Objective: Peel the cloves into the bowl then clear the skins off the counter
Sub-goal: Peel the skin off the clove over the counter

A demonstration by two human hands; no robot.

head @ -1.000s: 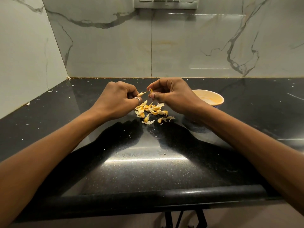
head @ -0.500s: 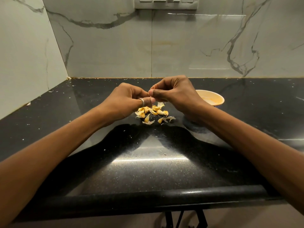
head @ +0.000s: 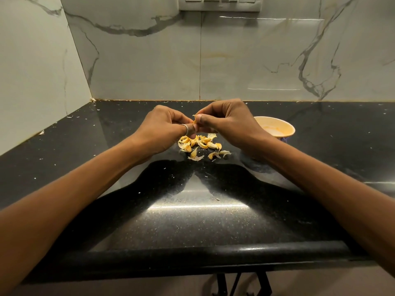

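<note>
Yellowish and small, a garlic clove [head: 195, 124] is pinched at the centre of the frame, where the two hands meet just above the counter. It is gripped from the left by the curled fingers and thumb of the left hand [head: 162, 129], on one finger of which a thin silver ring [head: 185, 129] is worn. From the right it is held by the thumb and fingertips of the right hand [head: 230, 122], whose fingers are bent inward over it. A thin tip of skin is seen sticking up between the two thumbs; how much of the clove is peeled cannot be told.

Directly below the hands, a loose heap of pale yellow cloves and papery skins [head: 201, 144] is spread on the speckled black stone counter [head: 192, 223], with a few pieces lying apart at its lower edge. Right of centre, behind the right wrist and partly hidden by it, a round cream-coloured bowl [head: 286, 127] is set on the counter; its contents cannot be made out. Small white flakes are scattered over the counter towards the upper left. Grey-veined marble wall tiles [head: 235, 60] are seen behind, and a grey switch plate [head: 220, 5] is cut off by the top edge.
</note>
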